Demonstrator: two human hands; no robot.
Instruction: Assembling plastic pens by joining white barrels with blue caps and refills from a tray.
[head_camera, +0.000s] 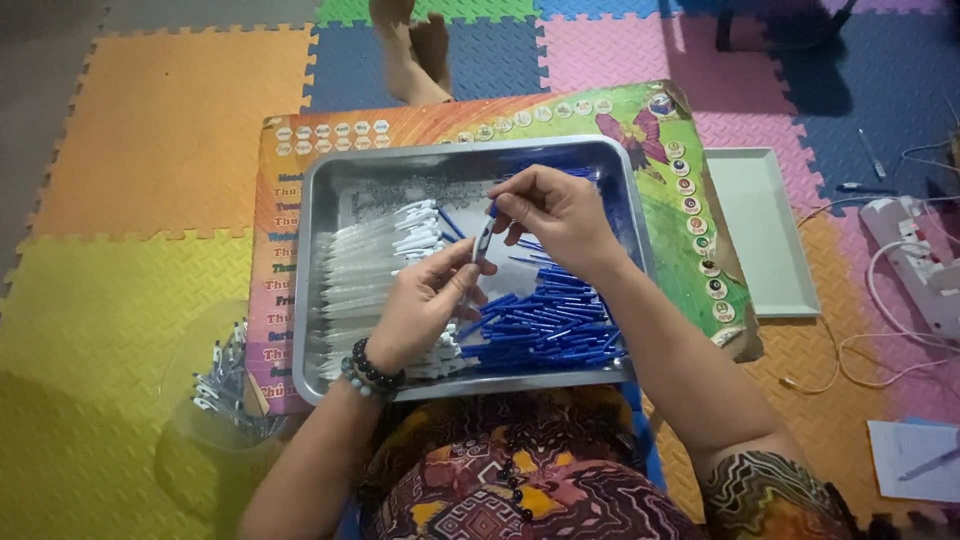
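Lighting: dim, flat indoor light with a cool cast and muted colours on the foam floor mats (150, 140); a soft sheen lies along the rim of the metal tray (460, 150), without hard glare. Shadows: soft and diffuse, deepest in the upper right corner and under the arms toward the lower edge. Quality: mild overall softness and grain, slight wide-angle bend at the edges, small printed detail on the coloured board (680, 150) unreadable, lower corners darker

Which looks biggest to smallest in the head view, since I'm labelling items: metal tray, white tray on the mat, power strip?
1. metal tray
2. white tray
3. power strip, though the picture edge cuts it off, so its rank is unsure.
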